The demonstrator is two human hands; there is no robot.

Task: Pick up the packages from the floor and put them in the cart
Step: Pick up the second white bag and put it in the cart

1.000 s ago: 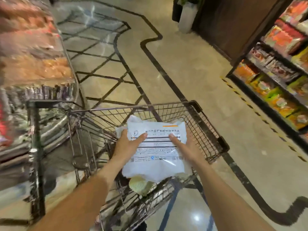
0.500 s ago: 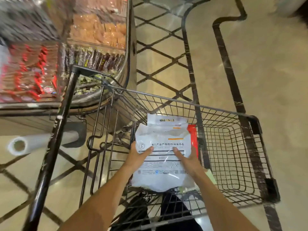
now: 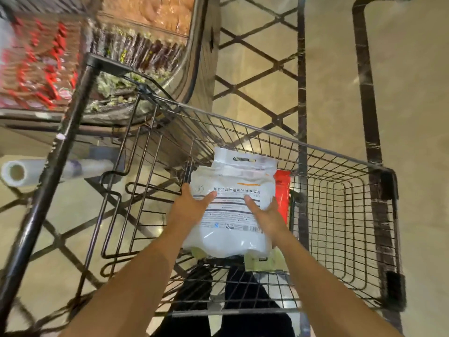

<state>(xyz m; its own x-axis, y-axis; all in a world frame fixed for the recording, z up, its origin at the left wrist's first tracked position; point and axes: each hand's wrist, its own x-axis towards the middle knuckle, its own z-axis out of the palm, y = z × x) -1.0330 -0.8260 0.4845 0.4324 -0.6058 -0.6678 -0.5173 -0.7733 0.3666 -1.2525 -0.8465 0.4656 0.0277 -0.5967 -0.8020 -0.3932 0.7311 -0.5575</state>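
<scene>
While both arms reach down into the basket, the scene runs left to right:
Display bin [image 3: 60, 57]: blurred red and brown packets, left of the cart.
Cart [image 3: 267, 139]: black wire basket, dark handle bar at left.
Left hand [image 3: 192, 207]: closed on the white package's left edge, thumb on its printed face.
White package [image 3: 233, 215]: held inside the basket, above what may be a pale green packet.
Right hand [image 3: 267, 215]: gripping the right edge.
Red packet [image 3: 281, 190]: just beside the package.
</scene>
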